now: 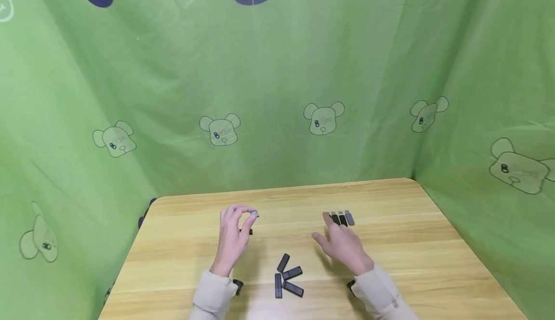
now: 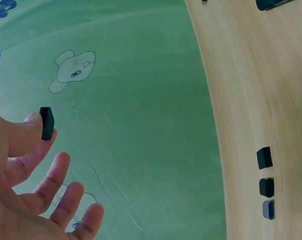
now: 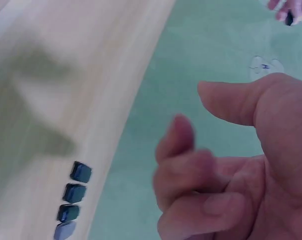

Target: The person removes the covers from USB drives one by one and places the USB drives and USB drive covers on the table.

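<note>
Small cap pinched aloft, row of sticks waiting at centre right.

I held the left hand (image 1: 234, 238) raised over the surface (image 1: 412, 262), thumb and forefinger pinching a small dark cap (image 1: 254, 213); my right hand (image 1: 342, 243) hovered loose and empty just below the lined-up sticks (image 1: 342, 218), while a loose pile (image 1: 287, 276) lay lower centre.

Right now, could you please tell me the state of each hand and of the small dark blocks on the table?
left hand: raised above the table, pinching one small block between thumb and fingertip.
right hand: open, fingers loose, holding nothing, beside the row.
row of blocks: lined up side by side on the table.
loose blocks: lying flat, scattered between the hands.
</note>
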Available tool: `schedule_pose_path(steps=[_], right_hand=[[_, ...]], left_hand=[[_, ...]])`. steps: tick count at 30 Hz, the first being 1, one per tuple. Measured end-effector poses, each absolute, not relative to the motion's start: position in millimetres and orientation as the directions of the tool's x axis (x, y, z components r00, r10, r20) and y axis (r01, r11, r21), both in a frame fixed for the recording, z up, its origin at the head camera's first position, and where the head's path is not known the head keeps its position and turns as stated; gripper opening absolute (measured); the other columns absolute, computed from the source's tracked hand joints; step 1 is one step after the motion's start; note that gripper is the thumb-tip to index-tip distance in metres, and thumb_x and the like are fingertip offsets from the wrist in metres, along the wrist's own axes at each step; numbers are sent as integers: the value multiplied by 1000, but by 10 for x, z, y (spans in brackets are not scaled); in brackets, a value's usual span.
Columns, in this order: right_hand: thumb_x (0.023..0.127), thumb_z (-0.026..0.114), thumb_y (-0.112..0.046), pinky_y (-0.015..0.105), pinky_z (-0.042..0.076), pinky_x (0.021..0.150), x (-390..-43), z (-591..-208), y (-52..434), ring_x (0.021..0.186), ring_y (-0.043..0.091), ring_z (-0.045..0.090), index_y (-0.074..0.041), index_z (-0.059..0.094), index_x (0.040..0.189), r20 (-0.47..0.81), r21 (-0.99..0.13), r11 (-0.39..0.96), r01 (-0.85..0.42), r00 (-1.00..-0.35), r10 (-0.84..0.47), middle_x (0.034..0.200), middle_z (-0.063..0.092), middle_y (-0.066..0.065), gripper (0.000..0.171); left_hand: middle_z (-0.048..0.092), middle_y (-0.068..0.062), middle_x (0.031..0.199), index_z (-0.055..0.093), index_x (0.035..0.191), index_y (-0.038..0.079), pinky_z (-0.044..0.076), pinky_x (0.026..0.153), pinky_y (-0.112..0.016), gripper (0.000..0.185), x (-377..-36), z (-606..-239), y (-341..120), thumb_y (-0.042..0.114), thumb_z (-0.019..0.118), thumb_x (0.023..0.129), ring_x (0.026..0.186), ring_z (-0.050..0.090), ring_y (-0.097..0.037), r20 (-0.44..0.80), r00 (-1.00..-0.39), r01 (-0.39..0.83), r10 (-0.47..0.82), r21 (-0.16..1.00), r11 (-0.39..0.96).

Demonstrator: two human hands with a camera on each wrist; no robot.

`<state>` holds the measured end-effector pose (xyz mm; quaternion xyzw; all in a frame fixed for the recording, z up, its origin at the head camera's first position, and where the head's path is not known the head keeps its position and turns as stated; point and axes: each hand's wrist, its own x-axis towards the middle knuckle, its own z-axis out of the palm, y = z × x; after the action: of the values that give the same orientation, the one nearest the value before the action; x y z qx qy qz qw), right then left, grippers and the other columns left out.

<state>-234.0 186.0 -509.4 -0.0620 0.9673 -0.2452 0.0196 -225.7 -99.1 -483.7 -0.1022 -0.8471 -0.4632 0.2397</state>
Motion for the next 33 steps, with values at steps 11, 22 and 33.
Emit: schedule_pose_path(steps=[11,22,33], right_hand=[[95,69,-37,25,32,44,-2164,-4902,1778,43,7,37,-1,46,149,43,-550,826,-122,-992,-119,51,45,-8,69],[93,73,-32,25,46,60,-2028,-4786,1770,60,5,53,-2,55,142,94,-578,803,-148,-989,-114,72,65,-7,60],[93,73,-31,22,45,60,-1942,-4772,1797,62,4,53,-4,59,138,97,-588,796,-146,-989,-110,74,67,-8,55]], left_hand=[[60,-21,127,72,98,8,28,101,-54,9,-2398,-5018,-977,13,72,91,124,41,-39,549,-835,456,26,665,591],[59,-23,130,72,95,6,27,99,-57,9,-2549,-5249,-949,13,72,90,130,38,-43,523,-849,442,82,615,653],[60,-21,134,76,94,8,28,101,-62,11,-2687,-5460,-935,15,77,86,133,38,-44,476,-875,393,88,592,703]])
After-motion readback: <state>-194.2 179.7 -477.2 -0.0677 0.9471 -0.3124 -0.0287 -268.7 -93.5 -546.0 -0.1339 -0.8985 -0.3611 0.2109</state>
